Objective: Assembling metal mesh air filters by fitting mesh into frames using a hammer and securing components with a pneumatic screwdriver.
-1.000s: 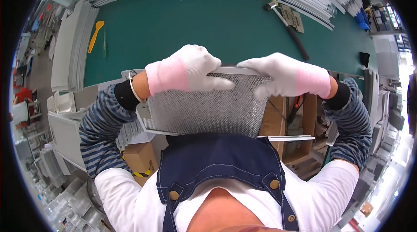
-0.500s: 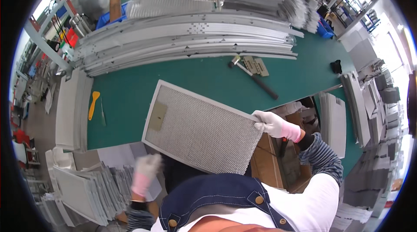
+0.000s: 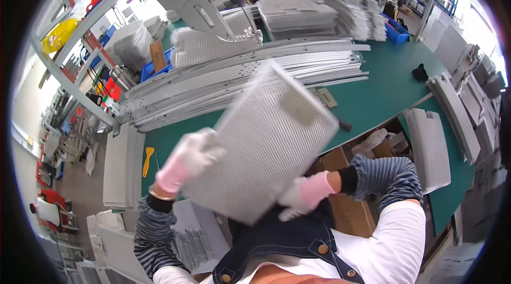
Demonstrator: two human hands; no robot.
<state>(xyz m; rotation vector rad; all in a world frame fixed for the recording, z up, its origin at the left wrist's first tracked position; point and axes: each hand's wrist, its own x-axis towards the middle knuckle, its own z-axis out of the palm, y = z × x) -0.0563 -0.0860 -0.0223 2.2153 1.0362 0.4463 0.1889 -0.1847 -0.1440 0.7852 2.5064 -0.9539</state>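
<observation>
A framed metal mesh filter panel (image 3: pixel 255 145) is tilted in front of me over the green table, blurred by motion. A greyish rectangular patch sits near its upper right corner. My left hand (image 3: pixel 196 153), in a white glove with a pink cuff, is closed at the panel's left edge, its fingers somewhat smeared. At the lower right edge my right hand (image 3: pixel 299 198), gloved the same way, grips the panel; some of its fingers are hidden. Behind the panel, most of a hammer is covered and only its dark handle end (image 3: pixel 345 125) shows, near small beige metal plates (image 3: pixel 326 98).
Long pale metal strips (image 3: pixel 186 92) lie across the back of the green table (image 3: pixel 383 87). A yellow scraper (image 3: pixel 148 160) lies at the left beside stacked panels (image 3: pixel 121 169). White pieces (image 3: pixel 428 148) stand at the right, near an open carton (image 3: pixel 351 215). A machine arm (image 3: pixel 194 7) hangs above.
The panel has been raised and turned, its patched end swinging from the left to the upper right. My left hand has come up to its left edge; my right hand has moved lower along it.
</observation>
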